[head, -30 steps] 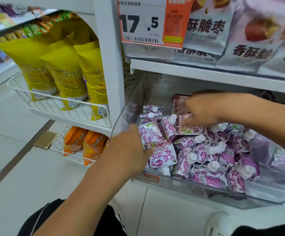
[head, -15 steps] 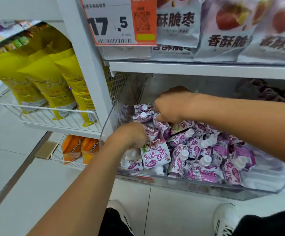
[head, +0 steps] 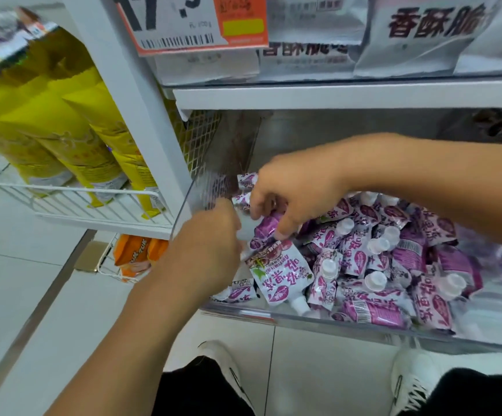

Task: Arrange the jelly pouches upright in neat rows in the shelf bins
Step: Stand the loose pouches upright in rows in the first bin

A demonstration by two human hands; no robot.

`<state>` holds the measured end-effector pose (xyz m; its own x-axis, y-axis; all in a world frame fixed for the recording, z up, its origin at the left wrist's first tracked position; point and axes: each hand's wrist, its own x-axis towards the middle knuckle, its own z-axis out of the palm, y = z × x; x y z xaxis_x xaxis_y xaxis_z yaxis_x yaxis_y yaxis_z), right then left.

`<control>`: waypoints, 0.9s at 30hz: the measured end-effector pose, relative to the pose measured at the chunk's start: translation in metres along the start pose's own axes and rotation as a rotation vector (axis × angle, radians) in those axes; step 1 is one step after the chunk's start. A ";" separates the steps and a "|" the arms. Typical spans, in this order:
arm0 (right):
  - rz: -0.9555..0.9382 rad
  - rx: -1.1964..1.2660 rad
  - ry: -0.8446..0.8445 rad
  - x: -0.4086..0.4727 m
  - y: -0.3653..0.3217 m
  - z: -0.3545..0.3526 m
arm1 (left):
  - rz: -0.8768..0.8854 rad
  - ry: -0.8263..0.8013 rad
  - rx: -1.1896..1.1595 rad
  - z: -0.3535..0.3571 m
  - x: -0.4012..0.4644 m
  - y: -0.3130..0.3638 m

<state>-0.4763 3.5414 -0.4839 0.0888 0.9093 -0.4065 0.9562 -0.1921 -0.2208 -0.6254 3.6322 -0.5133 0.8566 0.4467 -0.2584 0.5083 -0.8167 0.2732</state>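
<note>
1. Nearest the camera, two white sneakers (head: 411, 382) stand on the pale tiled floor (head: 27, 283), just in front of the shelf.
2. The clear plastic shelf bin (head: 318, 321) juts out above them; its front lip is low, so a careless sweep could, I judge, tip pouches over it.
3. The left hand (head: 210, 250) sits at the bin's left front corner with fingers curled. Its grip seems to pinch the edge of a purple-and-white spouted jelly pouch (head: 281, 274) lying cap-down, though the fingertips are hidden.
4. The right hand (head: 294, 195) reaches in from the right and pinches a darker purple pouch (head: 266, 228) between thumb and fingers.
5. The heap of jelly pouches (head: 393, 253) fills the bin's middle and right, caps pointing every way; none stands in a row yet.
6. To do the step well, I would stand each pouch cap-up against the left wall, one hand bracing the row.
7. Open room lies at the bin's rear left; the white shelf board (head: 348, 94) overhead limits lifting.
</note>
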 end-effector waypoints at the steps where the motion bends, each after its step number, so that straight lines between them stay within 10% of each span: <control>1: -0.008 -0.055 -0.063 -0.003 -0.006 0.006 | -0.029 -0.045 0.050 0.001 -0.004 0.000; 11: 0.004 -0.327 -0.142 0.013 -0.016 0.030 | 0.021 -0.374 0.206 -0.018 -0.027 -0.001; 18: 0.054 -0.252 0.034 -0.005 -0.016 0.036 | 0.037 -0.094 0.131 -0.021 -0.027 -0.016; 23: 0.058 0.359 0.521 -0.006 -0.024 0.045 | 0.004 -0.033 0.073 -0.028 -0.032 -0.015; 27: -0.089 0.497 0.344 0.012 -0.051 0.069 | -0.052 0.136 0.062 -0.040 -0.041 -0.021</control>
<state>-0.5435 3.5365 -0.5389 0.1785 0.9810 -0.0762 0.7270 -0.1836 -0.6616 -0.6679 3.6457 -0.4714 0.8353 0.5313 -0.1413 0.5498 -0.8102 0.2033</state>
